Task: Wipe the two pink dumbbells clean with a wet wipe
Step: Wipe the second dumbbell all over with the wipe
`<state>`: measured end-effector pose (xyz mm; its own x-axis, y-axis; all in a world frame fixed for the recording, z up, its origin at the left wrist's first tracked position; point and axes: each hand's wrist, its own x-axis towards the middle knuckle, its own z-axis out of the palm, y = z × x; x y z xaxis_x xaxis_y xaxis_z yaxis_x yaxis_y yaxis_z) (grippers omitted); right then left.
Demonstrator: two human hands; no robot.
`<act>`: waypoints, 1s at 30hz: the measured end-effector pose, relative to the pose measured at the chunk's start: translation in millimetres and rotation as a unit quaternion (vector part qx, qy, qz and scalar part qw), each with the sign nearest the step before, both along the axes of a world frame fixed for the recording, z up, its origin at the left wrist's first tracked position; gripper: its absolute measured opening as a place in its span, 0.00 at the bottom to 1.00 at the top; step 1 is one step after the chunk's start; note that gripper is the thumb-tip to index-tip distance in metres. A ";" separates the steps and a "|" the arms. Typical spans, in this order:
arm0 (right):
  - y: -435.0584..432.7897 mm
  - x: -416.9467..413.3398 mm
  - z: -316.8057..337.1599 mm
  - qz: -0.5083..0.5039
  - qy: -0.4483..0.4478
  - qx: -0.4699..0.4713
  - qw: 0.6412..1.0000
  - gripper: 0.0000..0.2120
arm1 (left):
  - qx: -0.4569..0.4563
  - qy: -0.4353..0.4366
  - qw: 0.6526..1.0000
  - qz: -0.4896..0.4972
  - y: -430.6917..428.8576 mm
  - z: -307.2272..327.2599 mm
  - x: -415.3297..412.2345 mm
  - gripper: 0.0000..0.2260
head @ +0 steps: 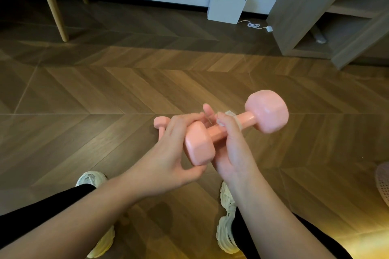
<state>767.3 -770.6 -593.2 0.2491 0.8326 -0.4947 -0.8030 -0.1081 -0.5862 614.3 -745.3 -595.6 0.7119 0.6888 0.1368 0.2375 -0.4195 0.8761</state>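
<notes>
Pink dumbbell in hand: glossy pink plastic-coated dumbbell with 2 faceted heads is held up off the floor, tilted, near head low toward the camera, far head up and to the right.
Left hand: left hand cups the near head of that dumbbell, thumb under it, fingers curled over the top, so clamped on the head.
Right hand: right hand is wrapped round the dumbbell's bar, just right of the near head, fingers closed on it.
Wet wipe: thin whitish wet wipe is bunched between the right fingers and the bar, only a scrap peeking out on the far side. Bar past it looks shiny.
2nd dumbbell: other pink dumbbell lies on the floor just behind the held dumbbell's near head, mostly hidden by the left hand, 1 head and a bit of bar showing.
Floor: brown herringbone wood floor runs under everything.
Shoes: chunky off-white sneakers sit below the held dumbbell, black trouser legs above them.
White box: flat white box with a loose white cable leans on the wall well beyond the held dumbbell.
Shelf unit: grey wooden shelf unit stands beyond it to the right.
Chair legs: pale wooden legs stand far off to its left.
</notes>
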 end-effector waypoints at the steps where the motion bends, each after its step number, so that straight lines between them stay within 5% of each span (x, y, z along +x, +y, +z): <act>1: -0.8 -0.6 0.9 0.009 -0.017 0.004 1.000 0.19 | -0.061 0.001 0.998 0.009 -0.4 -0.3 -0.6 0.35; 4: -3.0 -2.8 6.6 0.038 -0.071 0.035 0.996 0.07 | -0.281 -0.004 0.959 0.034 6.1 6.6 2.5 0.32; 8: -3.8 0.1 11.5 0.077 -0.093 0.065 0.991 0.15 | -0.536 -0.111 0.837 -0.032 11.4 14.4 5.3 0.33; 10: -3.8 1.8 11.7 0.087 -0.094 0.062 0.990 0.17 | -0.534 -0.113 0.837 -0.036 13.4 16.4 3.1 0.31; 12: -2.7 1.3 12.0 0.088 -0.097 0.035 0.991 0.17 | -0.468 -0.089 0.879 0.002 13.5 15.2 1.2 0.31; 16: 0.1 -3.6 8.0 0.055 -0.048 -0.017 0.997 0.10 | -0.185 -0.024 0.980 0.069 2.4 10.3 -1.0 0.31; 18: -0.9 -7.1 3.7 0.044 -0.025 -0.038 0.998 0.07 | -0.083 -0.005 0.995 0.052 0.5 6.4 -1.7 0.32; 25: -5.3 3.0 19.2 0.110 -0.174 0.010 0.979 0.07 | -0.314 -0.091 0.942 0.079 4.8 8.5 -0.4 0.32; 30: -5.8 13.1 24.2 0.183 -0.132 0.081 0.971 0.21 | -0.432 -0.162 0.884 0.072 11.8 1.3 -1.6 0.38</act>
